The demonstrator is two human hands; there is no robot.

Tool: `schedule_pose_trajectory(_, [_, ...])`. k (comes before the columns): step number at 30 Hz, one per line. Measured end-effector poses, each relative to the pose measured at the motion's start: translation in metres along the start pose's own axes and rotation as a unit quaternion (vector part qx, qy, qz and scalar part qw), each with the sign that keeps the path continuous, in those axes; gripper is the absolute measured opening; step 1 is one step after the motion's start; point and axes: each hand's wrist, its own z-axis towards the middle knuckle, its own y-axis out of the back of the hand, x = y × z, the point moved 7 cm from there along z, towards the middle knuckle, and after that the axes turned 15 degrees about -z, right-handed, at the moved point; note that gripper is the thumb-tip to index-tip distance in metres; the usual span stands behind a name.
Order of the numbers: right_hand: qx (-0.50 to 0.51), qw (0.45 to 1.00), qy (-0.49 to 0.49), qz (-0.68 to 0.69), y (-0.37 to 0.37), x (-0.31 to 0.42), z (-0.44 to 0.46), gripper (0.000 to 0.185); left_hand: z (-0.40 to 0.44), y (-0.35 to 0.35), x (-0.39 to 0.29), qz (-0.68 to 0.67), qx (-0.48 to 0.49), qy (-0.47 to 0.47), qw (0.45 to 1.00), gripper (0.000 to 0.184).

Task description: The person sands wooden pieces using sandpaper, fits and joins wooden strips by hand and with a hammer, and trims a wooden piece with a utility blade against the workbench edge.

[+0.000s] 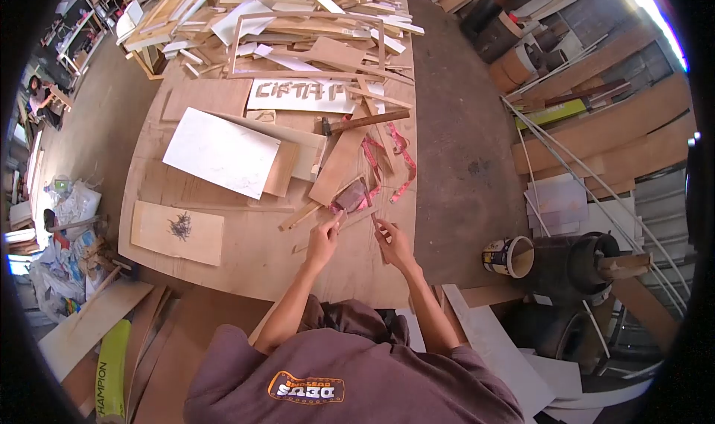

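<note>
gripping a thin dark strip (373,214) in right fingers (384,227), over the bench (261,264) near the brown block (350,195); can't tell any hold in left fingers (332,228). could snag loose red tape (404,184) if swung sideways.

Table (246,253): smooth matt wood. Rectangular panel (221,152): smooth, white. Hammer (369,121): wood handle, dark metal-looking head. Bucket (508,256): looks plastic. Shirt (350,379): matt cloth.

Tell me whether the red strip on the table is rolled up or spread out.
Spread out: the red strip lies in loose bends across the table.
</note>
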Motion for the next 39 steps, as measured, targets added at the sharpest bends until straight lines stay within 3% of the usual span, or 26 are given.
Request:
schedule_pose_trajectory(8, [0.059,0.995,0.074,-0.011,0.016,-0.03,0.031,0.037,0.007,-0.04,0.005,-0.021,-0.06,-0.003,0.998,0.035])
schedule_pose_trajectory(13, [0.097,0.983,0.14,0.073,0.041,-0.025,0.058,0.037,0.005,-0.08,-0.028,-0.041,-0.121,-0.01,0.992,0.038])
schedule_pose_trajectory(16, [0.122,0.97,0.17,0.125,0.052,-0.02,0.064,0.036,-0.004,-0.112,-0.056,0.022,-0.109,0.059,0.992,0.039])
schedule_pose_trajectory(18, [0.147,0.953,0.171,0.204,0.06,-0.019,0.064,0.03,-0.01,-0.126,-0.067,-0.031,-0.163,0.004,0.986,0.04])
schedule_pose_trajectory(25, [0.162,0.936,0.192,0.247,0.092,0.006,0.056,0.017,-0.036,-0.136,-0.125,-0.033,-0.249,-0.027,0.967,0.045])
schedule_pose_trajectory(32, [0.182,0.942,0.251,0.125,0.086,0.013,0.045,0.016,-0.058,-0.124,-0.089,-0.044,-0.316,-0.065,0.945,0.05])
schedule_pose_trajectory(39, [0.198,0.924,0.325,-0.018,0.056,-0.02,0.081,0.021,-0.078,-0.129,-0.013,-0.049,-0.419,0.005,0.907,0.045])
